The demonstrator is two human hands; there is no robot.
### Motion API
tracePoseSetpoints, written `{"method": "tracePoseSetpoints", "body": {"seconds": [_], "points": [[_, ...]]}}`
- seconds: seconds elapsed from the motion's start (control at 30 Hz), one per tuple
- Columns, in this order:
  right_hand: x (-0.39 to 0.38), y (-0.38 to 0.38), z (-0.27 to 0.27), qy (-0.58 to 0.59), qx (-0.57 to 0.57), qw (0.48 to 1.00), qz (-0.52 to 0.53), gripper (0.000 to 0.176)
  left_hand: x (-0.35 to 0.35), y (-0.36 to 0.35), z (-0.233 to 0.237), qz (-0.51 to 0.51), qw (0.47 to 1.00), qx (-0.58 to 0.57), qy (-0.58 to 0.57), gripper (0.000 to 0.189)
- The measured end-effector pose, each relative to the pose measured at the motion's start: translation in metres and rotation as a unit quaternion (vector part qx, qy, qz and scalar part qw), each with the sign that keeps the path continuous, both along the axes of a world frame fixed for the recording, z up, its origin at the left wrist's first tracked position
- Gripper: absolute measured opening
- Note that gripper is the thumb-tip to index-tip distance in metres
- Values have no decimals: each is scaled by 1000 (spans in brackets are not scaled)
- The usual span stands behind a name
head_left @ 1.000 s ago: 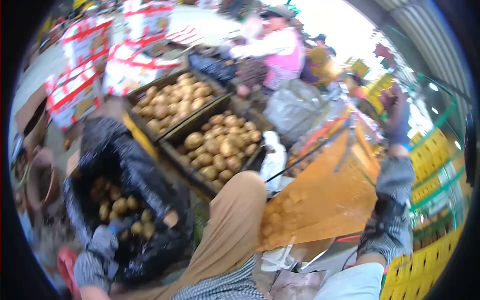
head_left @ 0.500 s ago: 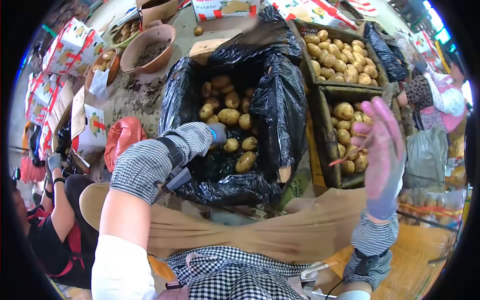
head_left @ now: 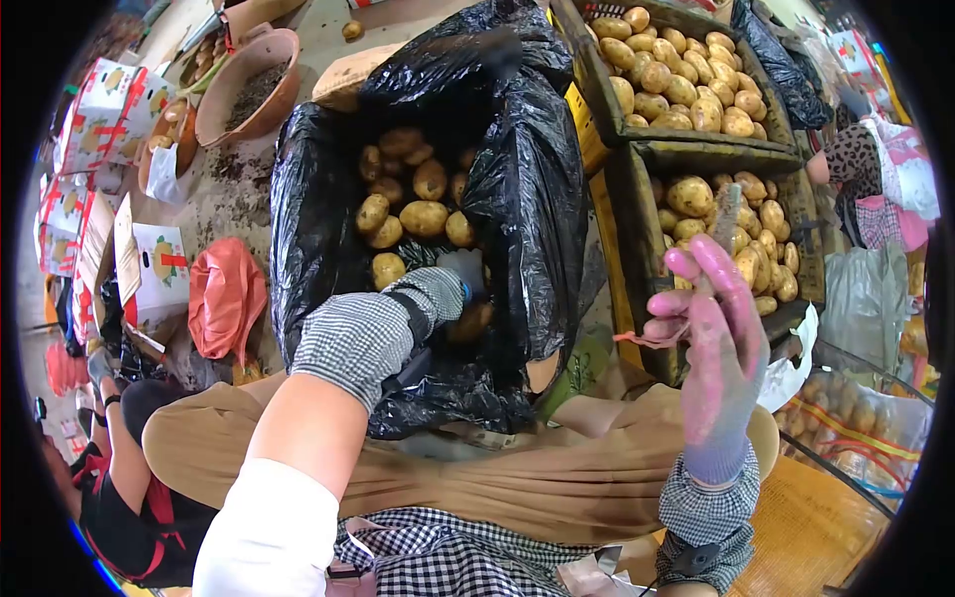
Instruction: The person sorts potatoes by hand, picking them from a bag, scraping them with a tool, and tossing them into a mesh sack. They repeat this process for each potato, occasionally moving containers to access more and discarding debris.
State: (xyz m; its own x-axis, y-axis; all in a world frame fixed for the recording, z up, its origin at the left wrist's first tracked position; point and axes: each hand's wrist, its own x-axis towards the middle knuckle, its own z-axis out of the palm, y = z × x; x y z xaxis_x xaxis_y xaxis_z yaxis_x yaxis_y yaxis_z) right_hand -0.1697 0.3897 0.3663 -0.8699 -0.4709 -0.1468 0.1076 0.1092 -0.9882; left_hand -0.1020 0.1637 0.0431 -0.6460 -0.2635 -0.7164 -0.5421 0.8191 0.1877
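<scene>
My left hand (head_left: 464,271), in a grey glove, reaches down into a box lined with black plastic (head_left: 542,219). Its fingers are hidden among the potatoes, with a blurred potato (head_left: 472,322) just below. Several wet brown potatoes (head_left: 425,218) lie beyond it in the box. On the right, my right hand (head_left: 718,343) is raised in a pink-stained glove, its fingers curled around a narrow, dirty, blade-like tool (head_left: 729,214). A red cord (head_left: 649,341) hangs from that grip. Behind it stands a crate of potatoes (head_left: 637,224).
A second full potato crate (head_left: 607,104) stands farther back. Left of the lined box are a brown basin (head_left: 284,85) with soil, a red bag (head_left: 227,298) and printed cartons (head_left: 159,264). Other people sit at both sides, one in black clothes (head_left: 134,497).
My left hand has moved right and deeper among the near potatoes. My right hand has turned, so the narrow tool now points up from its fingers. The view has shifted.
</scene>
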Motion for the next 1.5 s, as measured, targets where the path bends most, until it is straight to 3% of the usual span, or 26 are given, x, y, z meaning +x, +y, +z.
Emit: {"method": "tracePoseSetpoints", "body": {"seconds": [0.13, 0.2, 0.27, 0.33, 0.37, 0.43, 0.47, 0.5, 0.57, 0.63, 0.67, 0.73, 0.77, 0.8, 0.87, 0.93, 0.97, 1.0, 1.1, 1.13, 1.17, 1.2, 1.3, 1.4, 1.47, 1.5], "points": [[2, 0, -7, -48, -10, 999, 21, 44, 19, -6, 32, 8, 995, 17, 99, 70], [5, 0, -10, -70, -2, 997, 30, 43, 29, -12, 67, 78, 945, 217, 232, 67], [10, -4, -20, -132, -7, 990, 56, 43, 39, -13, 122, 62, 943, 203, 257, 63], [18, -11, -30, -171, -2, 982, 76, 44, 50, -13, 150, 129, 848, 361, 365, 61], [23, -14, -42, -184, -3, 979, 83, 45, 55, -12, 163, 130, 847, 357, 371, 61], [32, -22, -58, -192, -4, 977, 92, 47, 61, -5, 187, 180, 739, 496, 418, 67], [37, -27, -60, -281, -8, 954, 108, 49, 63, 1, 200, 179, 737, 496, 422, 67], [39, -29, -63, -368, -11, 922, 122, 52, 65, 9, 214, 205, 689, 553, 421, 70], [45, -28, -76, -461, -149, 854, 189, 51, 67, 23, 228, 225, 606, 642, 411, 74], [50, -31, -75, -480, -184, 835, 194, 49, 68, 29, 235, 181, 629, 621, 431, 78], [51, -34, -70, -439, -194, 859, 177, 48, 67, 27, 234, 135, 648, 591, 461, 79], [49, -34, -67, -396, -205, 881, 159, 48, 67, 20, 237, 145, 679, 554, 459, 74], [46, -33, -68, -368, -206, 893, 156, 49, 64, 15, 247, 195, 615, 606, 465, 62], [44, -32, -69, -340, -207, 905, 154, 51, 51, 0, 227, 209, 638, 536, 513, 56], [43, -31, -65, -328, -205, 911, 144, 53, 35, -33, 188, 334, 661, 499, 451, 46], [45, -32, -62, -256, -189, 944, 89, 50, 29, -57, 136, 241, 892, 238, 299, 46], [41, -30, -62, -290, -197, 934, 71, 61, 35, -63, 107, 126, 953, 151, 232, 49], [38, -29, -60, -292, -196, 934, 71, 61, 42, -64, 83, 7, 986, 60, 156, 52], [31, -18, -32, -170, -180, 969, -17, 65, 52, -57, 46, -93, 994, -35, 50, 63], [33, -13, -16, -79, -168, 977, -105, 65, 53, -55, 38, -139, 990, -37, -6, 64], [27, 12, -8, 62, -150, 983, -85, 57, 54, -52, 31, -186, 980, -38, -61, 65], [21, 37, 0, 202, -133, 967, -81, 51, 53, -49, 24, -190, 979, -33, -63, 65], [41, 109, 67, 441, -32, 859, -260, 37, 52, -45, -2, -105, 994, -27, -16, 68], [82, 170, 135, 548, 91, 752, -355, 24, 55, -52, -9, -67, 997, -10, 42, 70], [104, 203, 177, 569, 179, 704, -385, 15, 48, -56, 18, -22, 997, 14, 66, 80], [112, 220, 194, 559, 223, 697, -389, 10, 44, -61, 31, 24, 988, 106, 113, 81]]}}
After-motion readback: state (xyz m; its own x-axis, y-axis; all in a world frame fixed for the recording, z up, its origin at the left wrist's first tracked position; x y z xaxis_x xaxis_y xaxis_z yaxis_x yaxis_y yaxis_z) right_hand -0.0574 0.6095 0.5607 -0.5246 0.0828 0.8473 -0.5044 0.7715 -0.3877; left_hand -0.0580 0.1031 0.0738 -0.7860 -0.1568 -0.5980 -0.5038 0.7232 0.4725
